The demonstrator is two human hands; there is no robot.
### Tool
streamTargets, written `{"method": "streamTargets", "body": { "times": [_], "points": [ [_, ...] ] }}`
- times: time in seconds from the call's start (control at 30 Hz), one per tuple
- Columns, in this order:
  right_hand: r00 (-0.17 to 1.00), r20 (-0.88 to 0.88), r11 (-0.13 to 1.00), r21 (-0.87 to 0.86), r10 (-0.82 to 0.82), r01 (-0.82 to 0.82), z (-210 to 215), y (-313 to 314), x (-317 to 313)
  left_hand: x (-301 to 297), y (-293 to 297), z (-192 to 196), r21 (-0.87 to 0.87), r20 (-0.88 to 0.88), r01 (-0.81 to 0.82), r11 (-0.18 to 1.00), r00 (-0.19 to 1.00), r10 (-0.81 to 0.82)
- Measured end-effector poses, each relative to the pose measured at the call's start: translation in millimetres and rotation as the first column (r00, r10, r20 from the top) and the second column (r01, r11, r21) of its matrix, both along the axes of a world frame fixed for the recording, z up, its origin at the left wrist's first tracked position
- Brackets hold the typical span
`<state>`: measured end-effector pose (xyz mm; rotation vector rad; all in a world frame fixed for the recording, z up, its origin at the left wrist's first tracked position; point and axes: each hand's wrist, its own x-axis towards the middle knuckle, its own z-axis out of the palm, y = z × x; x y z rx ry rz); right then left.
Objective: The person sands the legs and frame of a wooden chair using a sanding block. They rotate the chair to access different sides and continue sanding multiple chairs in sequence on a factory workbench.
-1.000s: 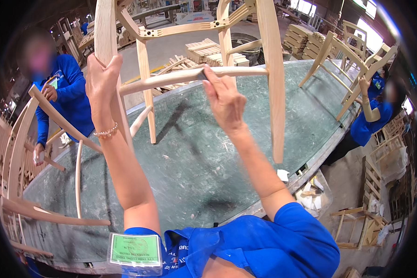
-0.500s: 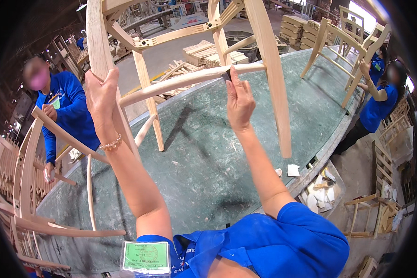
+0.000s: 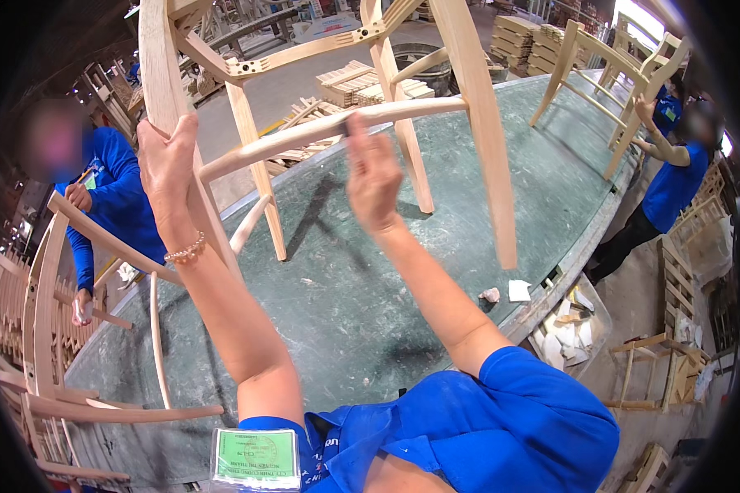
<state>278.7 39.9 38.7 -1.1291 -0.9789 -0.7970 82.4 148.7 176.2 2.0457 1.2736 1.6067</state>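
Observation:
An unfinished pale wooden chair frame point(image 3: 487, 148) stands on the green-topped table point(image 3: 337, 304) before me. My left hand point(image 3: 166, 168) is wrapped round its near left leg. Between the pinched fingers of my right hand point(image 3: 372, 181) is a small dark flat piece point(image 3: 344, 126) that looks like sandpaper. It rests against the rounded stretcher point(image 3: 284, 145) joining the legs, near the middle of its length. Motion smears the right fingers, and they partly hide the piece.
Another chair frame point(image 3: 53, 304) stands at left beside a co-worker in blue point(image 3: 119, 197). At far right a co-worker point(image 3: 674, 189) handles a third chair point(image 3: 604, 66). White scraps point(image 3: 519, 290) lie by the table edge, above a plastic bin point(image 3: 596, 329) of scraps.
My right hand has slid left along the stretcher with the dark piece, from near the right leg to about the middle. My left hand keeps its hold on the leg.

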Motion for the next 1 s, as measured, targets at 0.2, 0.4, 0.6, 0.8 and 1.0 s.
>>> {"method": "streamTargets", "body": {
  "times": [0.2, 0.4, 0.6, 0.8, 1.0],
  "points": [
    [0.996, 0.032, 0.994, -0.071, -0.086, 0.089, 0, -20, 41, 5, -5, 2, 0.024, -0.01, 0.002, 1.0, 1.0, -0.002],
    [0.987, 0.013, 0.984, -0.086, 0.159, -0.157, 0, -13, -19, -5, -7, -6, -0.001, 0.011, -0.013, 1.0, 1.0, 0.013],
    [0.98, -0.164, 0.994, 0.026, 0.111, -0.108, -8, -36, 47, -1, -30, -2, -0.013, -0.004, -0.031, 0.999, 1.0, 0.031],
    [0.991, -0.034, 0.952, -0.275, 0.132, -0.136, 1, -49, -4, -19, -27, -11, -0.009, 0.031, -0.057, 0.998, 0.998, 0.057],
    [0.956, -0.287, 0.989, -0.115, 0.057, -0.093, 5, -69, 39, -11, -40, -10, -0.008, 0.018, -0.055, 0.998, 0.998, 0.055]
  ]
}}
